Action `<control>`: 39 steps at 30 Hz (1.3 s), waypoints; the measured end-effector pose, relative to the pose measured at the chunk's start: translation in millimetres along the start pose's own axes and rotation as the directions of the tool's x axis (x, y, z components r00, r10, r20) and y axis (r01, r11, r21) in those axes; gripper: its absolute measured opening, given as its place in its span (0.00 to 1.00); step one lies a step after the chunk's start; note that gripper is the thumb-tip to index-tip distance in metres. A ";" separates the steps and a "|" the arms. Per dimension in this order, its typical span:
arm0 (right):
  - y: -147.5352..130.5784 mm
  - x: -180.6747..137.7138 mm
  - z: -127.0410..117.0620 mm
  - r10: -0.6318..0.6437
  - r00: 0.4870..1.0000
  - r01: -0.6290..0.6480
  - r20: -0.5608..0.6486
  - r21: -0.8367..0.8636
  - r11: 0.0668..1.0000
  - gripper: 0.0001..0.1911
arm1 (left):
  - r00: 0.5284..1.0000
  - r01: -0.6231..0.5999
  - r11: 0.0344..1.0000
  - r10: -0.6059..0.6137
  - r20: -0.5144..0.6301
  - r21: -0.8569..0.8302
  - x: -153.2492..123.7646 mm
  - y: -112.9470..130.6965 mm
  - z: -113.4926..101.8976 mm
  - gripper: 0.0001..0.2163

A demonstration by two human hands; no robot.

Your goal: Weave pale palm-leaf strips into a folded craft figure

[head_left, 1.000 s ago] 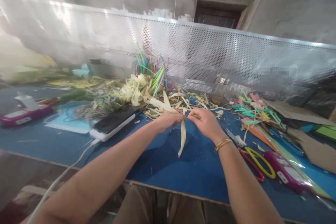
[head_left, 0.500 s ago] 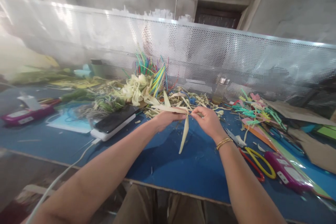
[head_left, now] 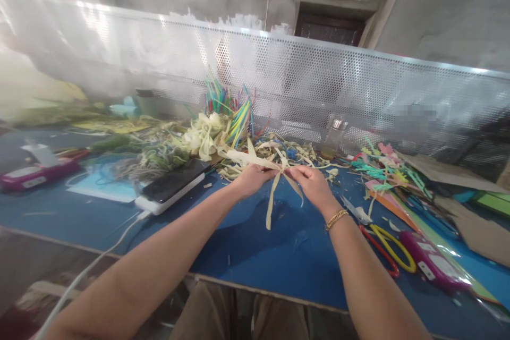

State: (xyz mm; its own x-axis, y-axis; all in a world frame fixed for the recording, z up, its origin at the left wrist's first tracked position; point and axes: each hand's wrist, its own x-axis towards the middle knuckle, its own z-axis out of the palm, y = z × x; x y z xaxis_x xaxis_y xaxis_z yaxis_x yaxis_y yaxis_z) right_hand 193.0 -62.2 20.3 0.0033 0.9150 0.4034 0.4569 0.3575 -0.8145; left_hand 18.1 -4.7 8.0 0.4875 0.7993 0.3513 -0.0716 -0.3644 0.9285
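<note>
Both hands meet above the blue table point(head_left: 255, 255), pinching pale yellow leaf strips point(head_left: 272, 199). My left hand point(head_left: 251, 178) is closed on the strips from the left, with longer strips fanning up and leftward from it. My right hand point(head_left: 313, 183), a gold bracelet point(head_left: 337, 218) on its wrist, pinches the same bundle from the right. One long strip hangs down between the hands and a shorter one curls beside it.
A heap of cut strips and coloured straws point(head_left: 227, 111) lies behind the hands. A phone on a white power bank point(head_left: 171, 186) sits at left, scissors with yellow and red handles point(head_left: 384, 247) and a purple device point(head_left: 432, 263) at right. A perforated metal screen point(head_left: 319, 85) backs the table.
The hands shifted slightly up and away. The hanging strip swung left and a second strip now curls down beside it; the strips above the left hand fanned out.
</note>
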 end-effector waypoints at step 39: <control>6.3 1.7 18.9 0.091 0.996 -0.071 -0.006 0.579 0.812 0.13 | 0.966 0.227 0.852 -0.136 0.219 -0.472 -8.1 10.4 5.4 0.07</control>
State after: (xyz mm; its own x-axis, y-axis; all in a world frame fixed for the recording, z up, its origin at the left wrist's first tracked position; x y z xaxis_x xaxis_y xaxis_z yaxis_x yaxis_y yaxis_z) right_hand 179.1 -54.9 8.0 0.0498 0.9426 0.3301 -0.1439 0.3339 -0.9316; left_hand 18.1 -17.6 14.1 0.6711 0.7175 0.1867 -0.3610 0.0963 0.9276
